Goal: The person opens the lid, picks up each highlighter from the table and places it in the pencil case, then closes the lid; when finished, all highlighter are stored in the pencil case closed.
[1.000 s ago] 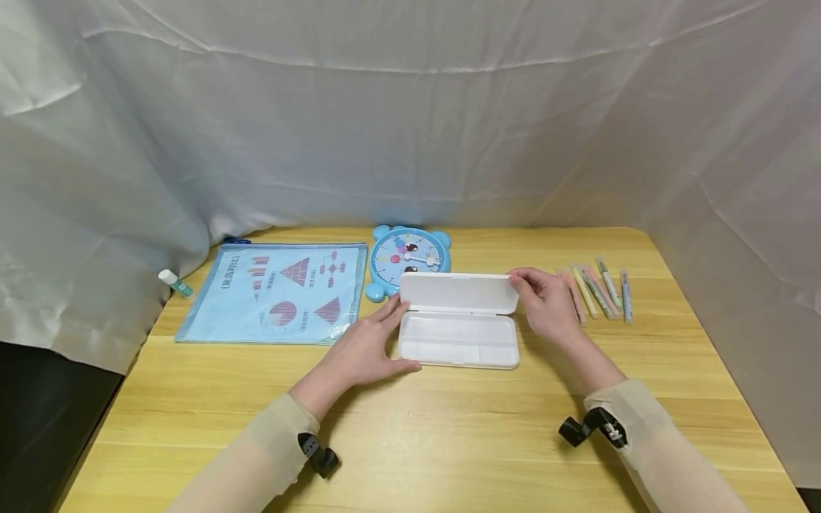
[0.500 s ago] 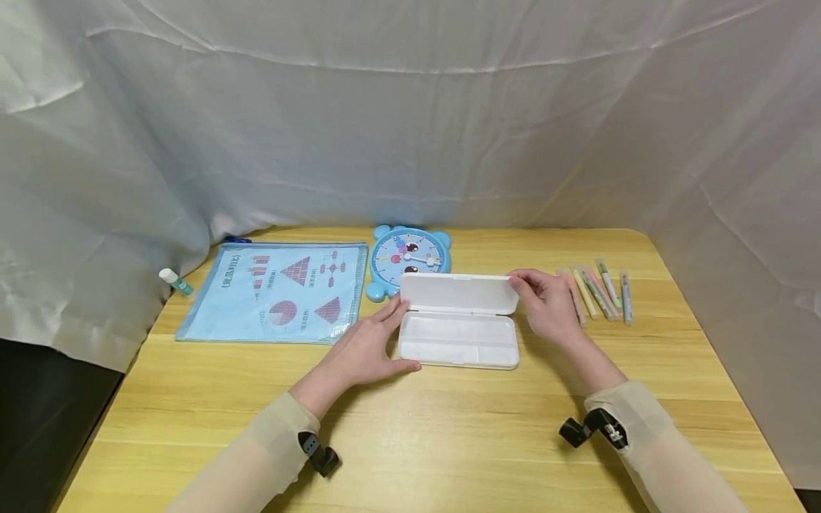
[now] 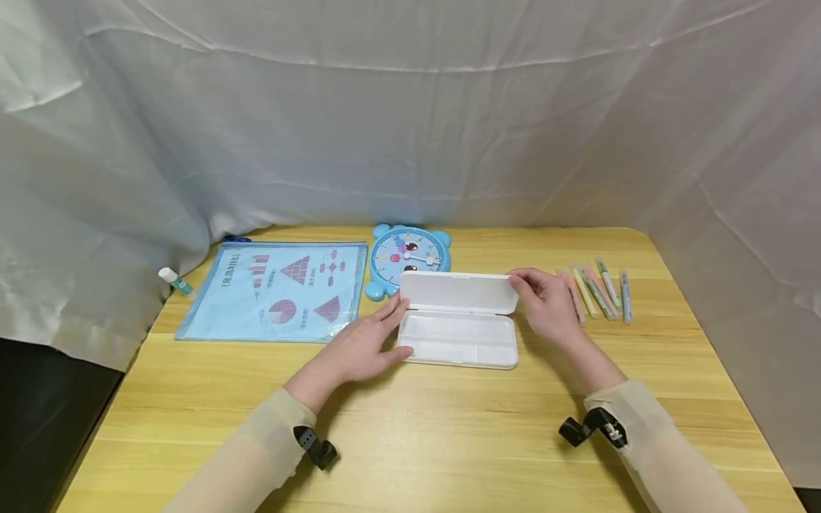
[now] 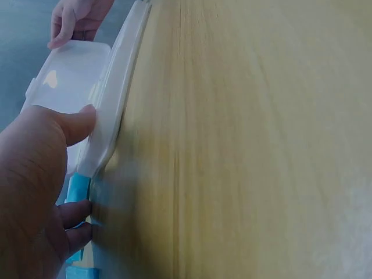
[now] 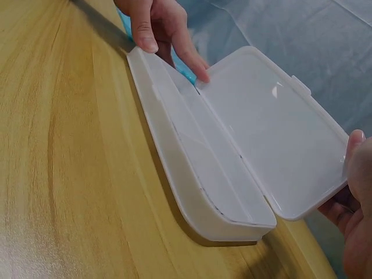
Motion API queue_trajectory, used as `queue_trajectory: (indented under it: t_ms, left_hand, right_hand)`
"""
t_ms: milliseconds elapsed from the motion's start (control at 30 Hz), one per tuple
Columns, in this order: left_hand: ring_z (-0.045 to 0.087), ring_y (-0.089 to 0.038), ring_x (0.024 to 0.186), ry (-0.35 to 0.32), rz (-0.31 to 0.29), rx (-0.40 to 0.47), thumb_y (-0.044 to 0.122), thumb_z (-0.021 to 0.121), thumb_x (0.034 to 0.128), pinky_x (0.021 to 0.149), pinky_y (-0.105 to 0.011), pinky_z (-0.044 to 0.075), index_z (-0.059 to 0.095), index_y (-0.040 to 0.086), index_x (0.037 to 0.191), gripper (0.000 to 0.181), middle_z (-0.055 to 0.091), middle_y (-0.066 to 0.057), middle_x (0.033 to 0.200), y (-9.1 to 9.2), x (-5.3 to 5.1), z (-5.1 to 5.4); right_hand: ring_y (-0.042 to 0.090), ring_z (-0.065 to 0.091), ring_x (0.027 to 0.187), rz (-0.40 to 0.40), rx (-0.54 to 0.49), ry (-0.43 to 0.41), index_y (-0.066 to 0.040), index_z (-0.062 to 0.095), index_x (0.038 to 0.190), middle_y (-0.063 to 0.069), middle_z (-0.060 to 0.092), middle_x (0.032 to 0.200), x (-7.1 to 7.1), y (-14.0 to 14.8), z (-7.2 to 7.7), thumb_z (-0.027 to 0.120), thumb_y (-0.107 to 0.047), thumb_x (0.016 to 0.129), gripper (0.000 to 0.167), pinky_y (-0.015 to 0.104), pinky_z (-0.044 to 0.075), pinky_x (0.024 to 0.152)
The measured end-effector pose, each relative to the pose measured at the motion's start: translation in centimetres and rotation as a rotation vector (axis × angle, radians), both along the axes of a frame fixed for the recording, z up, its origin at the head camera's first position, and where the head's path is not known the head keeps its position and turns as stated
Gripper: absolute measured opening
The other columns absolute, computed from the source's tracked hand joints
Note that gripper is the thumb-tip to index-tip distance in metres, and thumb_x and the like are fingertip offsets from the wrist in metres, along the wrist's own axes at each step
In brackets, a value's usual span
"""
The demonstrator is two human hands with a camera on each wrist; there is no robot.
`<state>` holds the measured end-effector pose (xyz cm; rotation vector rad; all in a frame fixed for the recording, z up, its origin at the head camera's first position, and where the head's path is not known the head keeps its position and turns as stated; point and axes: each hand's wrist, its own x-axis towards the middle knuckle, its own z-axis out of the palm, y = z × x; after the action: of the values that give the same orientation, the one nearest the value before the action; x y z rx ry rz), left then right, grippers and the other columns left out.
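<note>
A white plastic pencil case (image 3: 458, 340) sits on the table with its lid (image 3: 459, 292) raised, its divided inside bare. At the case's left end is my left hand (image 3: 359, 349). The left thumb (image 5: 146, 35) touches the near corner, and a finger reaches the lid's hinge corner, so the end is held between them. My right hand (image 3: 548, 303) pinches the lid's upper right corner, thumb (image 5: 354, 142) on the inner face and the other fingers behind it. In the left wrist view, the left thumb lies over the case's rim.
Behind the case lies a blue toy clock (image 3: 410, 249), partly covered by the lid. To the left are a blue zip folder (image 3: 276, 299) and a glue stick (image 3: 176, 281). Several highlighters (image 3: 599, 292) lie right of my right hand. Grey cloth (image 3: 410, 128) hangs behind the table.
My left thumb has shifted slightly back and left along the case's near left corner, and the case has moved very slightly. The right hand keeps its hold on the lid.
</note>
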<state>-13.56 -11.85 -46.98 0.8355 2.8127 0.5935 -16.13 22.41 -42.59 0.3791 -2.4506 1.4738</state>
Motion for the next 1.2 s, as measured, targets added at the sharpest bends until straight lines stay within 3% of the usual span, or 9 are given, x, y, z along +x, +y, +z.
queue_trajectory:
  t_ms: [133,300,400,633,900,967,1067,1133,1200]
  left_hand:
    - [0.046,-0.037,0.145,0.0,-0.001,-0.029,0.06,0.062,0.1015,0.105,-0.049,0.05,0.019,0.016,0.17,0.092,0.01,-0.004,0.175,0.0,-0.2,0.0]
    - [0.044,-0.035,0.147,0.017,0.019,-0.056,0.063,0.064,0.0987,0.1,-0.049,0.053,0.021,0.017,0.17,0.095,0.012,-0.003,0.175,0.2,-0.2,0.1]
    - [0.044,-0.035,0.147,0.017,0.025,-0.051,0.064,0.065,0.0979,0.1,-0.049,0.053,0.022,0.017,0.17,0.096,0.011,-0.002,0.175,0.3,-0.2,0.0]
    - [0.048,-0.039,0.143,0.014,0.024,-0.049,0.064,0.065,0.0973,0.104,-0.052,0.05,0.023,0.02,0.17,0.095,0.01,-0.001,0.176,0.5,-0.3,-0.1]
    - [0.054,-0.045,0.136,0.04,0.019,-0.072,0.066,0.064,0.0965,0.102,-0.055,0.051,0.024,0.018,0.17,0.096,0.012,-0.001,0.176,0.5,-0.4,-0.2]
    - [0.056,-0.046,0.134,0.053,0.018,-0.086,0.067,0.063,0.0963,0.097,-0.052,0.054,0.024,0.018,0.17,0.097,0.014,-0.002,0.176,0.6,-0.4,-0.2]
    - [0.065,-0.043,0.124,0.08,0.021,-0.124,0.069,0.061,0.0963,0.076,-0.043,0.057,0.026,0.018,0.17,0.097,0.018,-0.003,0.175,0.7,-0.5,-0.2]
    - [0.073,-0.034,0.105,0.094,0.026,-0.166,0.072,0.058,0.0962,0.06,-0.036,0.051,0.024,0.019,0.17,0.097,0.019,-0.003,0.175,0.8,-0.4,-0.1]
    - [0.07,-0.024,0.08,0.108,0.033,-0.211,0.074,0.055,0.0961,0.049,-0.032,0.042,0.024,0.02,0.17,0.097,0.019,-0.003,0.174,0.9,-0.4,0.1]
  right_hand:
    - [0.024,0.064,0.075,-0.014,0.015,-0.009,0.012,0.075,0.11,0.026,0.075,0.098,-1.0,0.7,-1.7,0.064,-0.001,0.105,0.018,0.014,0.046,0.067]
    - [0.021,0.066,0.078,-0.021,0.036,-0.024,0.006,0.077,0.111,0.02,0.077,0.1,-1.5,1.2,-2.3,0.066,-0.01,0.106,0.02,0.016,0.048,0.068]
    - [0.018,0.068,0.082,-0.021,0.046,-0.039,0.003,0.078,0.112,0.017,0.078,0.102,-1.7,1.5,-2.2,0.067,-0.015,0.106,0.022,0.016,0.05,0.069]
    - [0.003,0.069,0.099,0.015,-0.002,-0.063,0.005,0.075,0.122,0.02,0.076,0.116,-1.4,2.9,-1.1,0.068,-0.013,0.105,0.025,0.015,0.052,0.085]
    - [0.0,0.069,0.099,-0.034,0.0,-0.047,0.005,0.073,0.127,0.026,0.072,0.121,-0.7,5.1,-0.1,0.069,-0.008,0.104,0.027,0.014,0.052,0.084]
    - [-0.002,0.069,0.099,-0.06,0.01,-0.048,0.005,0.072,0.128,0.026,0.072,0.122,-0.5,5.7,-0.2,0.069,-0.008,0.104,0.027,0.013,0.052,0.084]
    - [-0.002,0.068,0.088,-0.083,0.014,-0.056,0.007,0.071,0.128,0.022,0.073,0.12,-0.3,6.4,-0.2,0.068,-0.007,0.104,0.028,0.013,0.052,0.076]
    - [-0.001,0.068,0.078,-0.086,0.013,-0.052,0.008,0.071,0.128,0.021,0.074,0.119,-0.2,6.9,-0.3,0.068,-0.005,0.103,0.028,0.013,0.052,0.072]
    - [0.002,0.068,0.077,-0.081,0.003,-0.044,0.009,0.071,0.127,0.021,0.074,0.118,0.0,7.2,-0.3,0.069,-0.003,0.102,0.027,0.014,0.053,0.071]
